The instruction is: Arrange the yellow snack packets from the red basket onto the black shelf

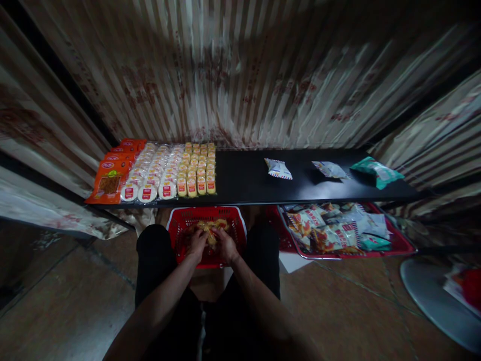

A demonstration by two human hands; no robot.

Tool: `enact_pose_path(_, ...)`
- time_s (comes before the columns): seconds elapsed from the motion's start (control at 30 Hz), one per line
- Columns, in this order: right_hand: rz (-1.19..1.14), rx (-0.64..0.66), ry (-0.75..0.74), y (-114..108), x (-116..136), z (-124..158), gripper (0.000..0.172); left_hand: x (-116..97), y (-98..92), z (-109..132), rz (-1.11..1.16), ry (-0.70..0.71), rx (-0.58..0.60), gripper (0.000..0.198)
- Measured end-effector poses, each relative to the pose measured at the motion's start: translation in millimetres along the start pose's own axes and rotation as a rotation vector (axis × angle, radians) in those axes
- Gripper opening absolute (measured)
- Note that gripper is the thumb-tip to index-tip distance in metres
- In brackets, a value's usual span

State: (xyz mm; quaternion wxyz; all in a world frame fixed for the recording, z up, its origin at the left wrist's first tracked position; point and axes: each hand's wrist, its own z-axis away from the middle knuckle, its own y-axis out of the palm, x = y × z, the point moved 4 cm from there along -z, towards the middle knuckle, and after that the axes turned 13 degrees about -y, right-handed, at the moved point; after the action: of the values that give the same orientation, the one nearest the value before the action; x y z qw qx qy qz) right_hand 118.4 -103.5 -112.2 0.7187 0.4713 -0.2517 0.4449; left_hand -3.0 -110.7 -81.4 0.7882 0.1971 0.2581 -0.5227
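Between my knees stands a red basket (pixel 237 216), and both hands reach down into it. My left hand (pixel 197 244) has its fingers curled on small yellow-wrapped snack packs (pixel 211 237). From the other side my right hand (pixel 226 245) closes on the same yellow packs. The dim light blurs the fingertips, and how many packs are held does not show. On the black shelf (pixel 240 180) above the basket, similar yellow snack packs (pixel 196 170) stand in neat rows.
Left of the yellow rows lie round white wrapped cakes (pixel 152 173) and orange bags (pixel 110 173). Two white packets (pixel 278 169) and a teal packet (pixel 378 172) lie on the shelf's right half. A second red basket (pixel 404 245) holds assorted snack bags (pixel 336 235). Striped curtains hang behind.
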Motion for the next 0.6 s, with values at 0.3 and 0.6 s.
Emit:
enact_pose_path(0.3, -0.019, -0.036, -0.025, 2.6, 9.0, 5.0, 0.040, 1.0, 0.5, 0.0, 0.089, -0.050, 0.082, 0.028)
enact_pose_path(0.6, -0.006, -0.017, -0.023, 3.4, 11.7, 5.5, 0.039, 1.6, -3.4, 1.2, 0.165, -0.129, 0.149, 0.069)
